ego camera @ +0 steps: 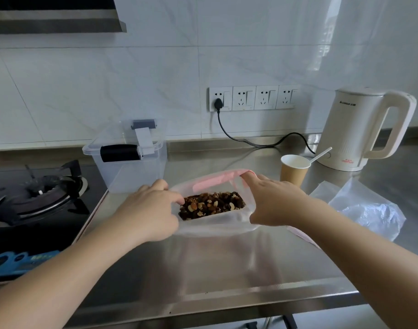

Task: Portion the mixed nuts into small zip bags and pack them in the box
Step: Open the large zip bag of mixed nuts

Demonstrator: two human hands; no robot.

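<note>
A large clear zip bag (215,224) with a pink zip strip lies open on the steel counter, and mixed nuts (211,205) show inside it. My left hand (153,210) grips the bag's left rim, fingers curled at the opening. My right hand (272,203) pinches the right rim and holds the pink strip up. Behind the left hand stands a clear plastic box (132,167) with its lid on and a grey-white latch handle. A loose pile of small clear bags (366,207) lies to the right.
A brown paper cup (294,172) with a white spoon stands behind the bag. A white kettle (366,129) sits at the back right, its black cord running to the wall sockets. A gas hob (37,195) fills the left side. The counter's front edge (227,302) is near.
</note>
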